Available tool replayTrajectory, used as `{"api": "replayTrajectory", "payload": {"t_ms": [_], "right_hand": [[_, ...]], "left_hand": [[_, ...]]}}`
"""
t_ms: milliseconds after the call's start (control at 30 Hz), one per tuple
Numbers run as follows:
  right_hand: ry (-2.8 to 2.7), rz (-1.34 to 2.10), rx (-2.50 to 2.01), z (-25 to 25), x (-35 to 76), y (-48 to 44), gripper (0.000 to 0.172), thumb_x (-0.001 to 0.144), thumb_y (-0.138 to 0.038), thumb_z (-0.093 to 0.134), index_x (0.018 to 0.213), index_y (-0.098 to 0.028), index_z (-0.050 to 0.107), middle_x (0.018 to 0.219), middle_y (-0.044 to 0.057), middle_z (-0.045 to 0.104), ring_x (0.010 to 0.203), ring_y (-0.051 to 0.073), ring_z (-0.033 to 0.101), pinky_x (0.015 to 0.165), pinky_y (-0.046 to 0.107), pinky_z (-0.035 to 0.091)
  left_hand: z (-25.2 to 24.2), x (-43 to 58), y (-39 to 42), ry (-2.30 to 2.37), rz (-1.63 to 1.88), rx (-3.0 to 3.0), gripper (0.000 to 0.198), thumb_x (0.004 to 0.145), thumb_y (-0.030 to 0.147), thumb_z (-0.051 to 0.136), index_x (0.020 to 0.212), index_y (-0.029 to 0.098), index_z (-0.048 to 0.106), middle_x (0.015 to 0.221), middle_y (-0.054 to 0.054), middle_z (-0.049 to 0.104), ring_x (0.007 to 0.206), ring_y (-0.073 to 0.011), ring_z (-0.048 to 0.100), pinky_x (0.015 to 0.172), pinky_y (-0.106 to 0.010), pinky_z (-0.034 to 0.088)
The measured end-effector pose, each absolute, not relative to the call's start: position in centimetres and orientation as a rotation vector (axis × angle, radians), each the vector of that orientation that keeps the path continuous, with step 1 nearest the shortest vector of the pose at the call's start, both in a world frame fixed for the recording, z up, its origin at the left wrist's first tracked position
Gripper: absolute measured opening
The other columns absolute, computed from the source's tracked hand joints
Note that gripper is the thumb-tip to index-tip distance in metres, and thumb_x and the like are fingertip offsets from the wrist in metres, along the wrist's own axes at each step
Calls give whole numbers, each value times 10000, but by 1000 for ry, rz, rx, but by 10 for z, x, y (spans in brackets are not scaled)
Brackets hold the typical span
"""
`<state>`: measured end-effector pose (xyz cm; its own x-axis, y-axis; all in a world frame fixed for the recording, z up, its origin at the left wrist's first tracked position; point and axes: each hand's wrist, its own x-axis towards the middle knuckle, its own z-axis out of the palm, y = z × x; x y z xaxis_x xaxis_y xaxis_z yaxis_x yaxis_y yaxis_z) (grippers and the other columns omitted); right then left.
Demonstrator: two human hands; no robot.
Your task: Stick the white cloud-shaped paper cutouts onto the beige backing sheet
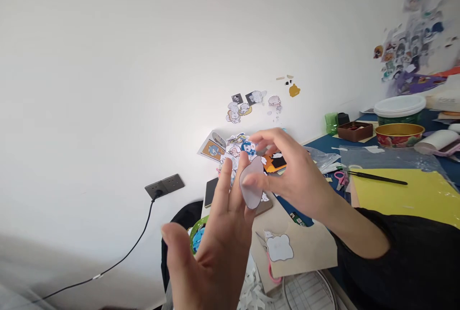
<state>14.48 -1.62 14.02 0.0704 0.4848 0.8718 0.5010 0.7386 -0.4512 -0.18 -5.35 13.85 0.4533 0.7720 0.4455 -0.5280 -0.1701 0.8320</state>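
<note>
A small rounded pale paper cutout (252, 195) with a dark edge lies against the fingers of my left hand (221, 240). That hand is raised, palm toward me, with the thumb spread to the left and the fingers stretched out. My right hand (296, 176) comes in from the right, its thumb pressed on the cutout. The tips of some left fingers are hidden behind the paper. Beyond both hands is a pile of printed cartoon cutouts (235, 149). Below them, a white scalloped cutout (280, 247) rests on a beige sheet (312, 250), beside pink-handled scissors (273, 274).
A yellow sheet (402, 192) with black tweezers (379, 177) lies on the blue table at right. Behind it stand a brown box (355, 131), a red-gold tin (399, 136) and a white-lidded tub (399, 106). Cutouts (233, 111) stick to the wall. A wall socket (164, 186) has a black cable.
</note>
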Motion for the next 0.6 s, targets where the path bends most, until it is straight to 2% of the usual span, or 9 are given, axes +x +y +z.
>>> {"api": "replayTrajectory", "payload": {"t_ms": [67,133,233,300,400,500,600], "right_hand": [[-1599,-470,-691,138,139,-17,484,704,-530,674,1037,-195,567,1111,97,596,1061,228,536,903,390,427],[-1673,-785,-582,135,135,-16,454,739,-543,632,1017,-187,591,1134,95,612,1103,229,526,950,404,387],[-1684,-994,-581,129,132,-11,277,838,-377,568,1041,-192,604,1172,58,630,1141,195,526,963,385,378],[-1655,-1042,-577,127,132,-9,205,840,-236,550,1031,-203,617,1161,33,647,1141,178,540,946,369,395],[-1603,-877,-537,129,131,-11,182,818,-148,542,943,-223,650,1025,11,707,1033,173,613,886,364,440],[-1536,-384,-540,135,131,-18,195,833,-117,516,884,-224,671,895,6,725,909,164,652,839,359,482],[-1477,90,-578,140,135,-23,198,855,-160,507,876,-228,692,904,13,713,894,176,649,815,354,515]], "left_hand": [[142,-7,-45,239,1132,1277,804,784,744,65,1416,304,294,1488,31,287,1398,-285,101,1132,-464,137],[143,-13,-38,193,1074,1246,837,764,771,111,1419,282,289,1492,5,278,1390,-312,121,1120,-493,165],[144,-19,-33,156,1086,1190,837,773,762,147,1411,246,313,1487,-25,290,1388,-312,131,1118,-488,184],[144,-19,-34,155,1101,1173,818,785,748,153,1397,240,343,1482,-29,303,1387,-305,139,1118,-478,195],[145,-16,-36,170,1099,1161,799,799,731,150,1379,232,378,1466,-40,334,1386,-301,148,1117,-480,205],[146,-14,-36,181,1099,1178,806,804,726,142,1380,215,379,1446,-53,364,1391,-295,125,1120,-488,200],[147,-14,-36,180,1075,1207,827,794,738,124,1390,216,362,1445,-50,365,1394,-295,110,1118,-498,206]]}}
